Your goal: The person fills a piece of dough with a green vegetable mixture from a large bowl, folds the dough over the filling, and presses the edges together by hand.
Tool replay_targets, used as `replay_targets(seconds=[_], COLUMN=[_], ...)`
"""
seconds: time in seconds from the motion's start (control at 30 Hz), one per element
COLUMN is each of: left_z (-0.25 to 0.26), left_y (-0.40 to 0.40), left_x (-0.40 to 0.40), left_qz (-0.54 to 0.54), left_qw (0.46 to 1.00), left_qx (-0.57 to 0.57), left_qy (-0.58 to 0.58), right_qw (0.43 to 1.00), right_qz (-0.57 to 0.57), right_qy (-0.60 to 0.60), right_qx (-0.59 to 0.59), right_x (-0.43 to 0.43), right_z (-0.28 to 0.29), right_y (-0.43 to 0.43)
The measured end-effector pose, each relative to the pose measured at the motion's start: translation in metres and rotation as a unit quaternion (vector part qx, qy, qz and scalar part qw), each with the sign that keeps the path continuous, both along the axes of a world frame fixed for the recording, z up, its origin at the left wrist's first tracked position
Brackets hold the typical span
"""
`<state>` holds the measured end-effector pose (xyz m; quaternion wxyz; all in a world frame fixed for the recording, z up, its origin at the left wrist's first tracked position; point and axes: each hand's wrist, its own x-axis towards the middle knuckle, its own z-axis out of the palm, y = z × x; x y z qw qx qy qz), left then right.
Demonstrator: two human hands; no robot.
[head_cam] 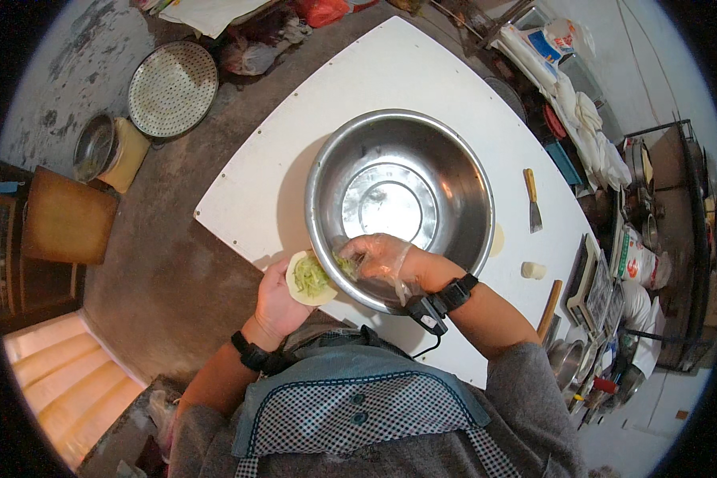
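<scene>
On my left hand, held beside the basin's near left rim, lies a round, flat dough wrapper topped with shredded green vegetable filling. My right hand, in a clear plastic glove, reaches over the near part of the large stainless steel basin. Its fingers are closed on some of the shredded filling just inside the rim. The basin stands on a white table, and its inner bottom shows bare shiny metal. Part of another dough wrapper shows at the basin's right side.
The white table also bears a scraper with a wooden handle, a small dough piece, a wooden stick and a kitchen scale by the right edge. A perforated metal tray stands beyond the left side.
</scene>
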<state>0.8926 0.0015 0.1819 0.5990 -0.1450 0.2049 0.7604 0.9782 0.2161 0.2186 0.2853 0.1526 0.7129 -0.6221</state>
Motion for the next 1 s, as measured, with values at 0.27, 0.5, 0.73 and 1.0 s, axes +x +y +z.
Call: replay_targets(seconds=[0.27,0.5,0.73,1.0], left_z=[0.003,-0.004,-0.005,-0.006], left_y=[-0.001,-0.005,-0.001,-0.001], left_x=[0.002,0.001,0.002,0.001], left_qz=[-0.024,-0.012,-0.007,-0.025], left_qw=[0.999,0.999,0.999,0.999], left_qx=[0.031,0.031,0.021,0.032], left_qy=[0.028,-0.005,-0.026,-0.015], right_qw=[0.998,0.994,0.974,0.950], right_qz=[-0.036,-0.007,0.040,-0.283], right_qy=[0.057,0.106,0.176,0.002], right_qx=[-0.014,0.041,0.140,-0.133], right_x=[0.007,-0.003,-0.003,-0.001], right_z=[-0.002,0.031,0.050,0.005], right_y=[-0.004,-0.024,-0.037,0.008])
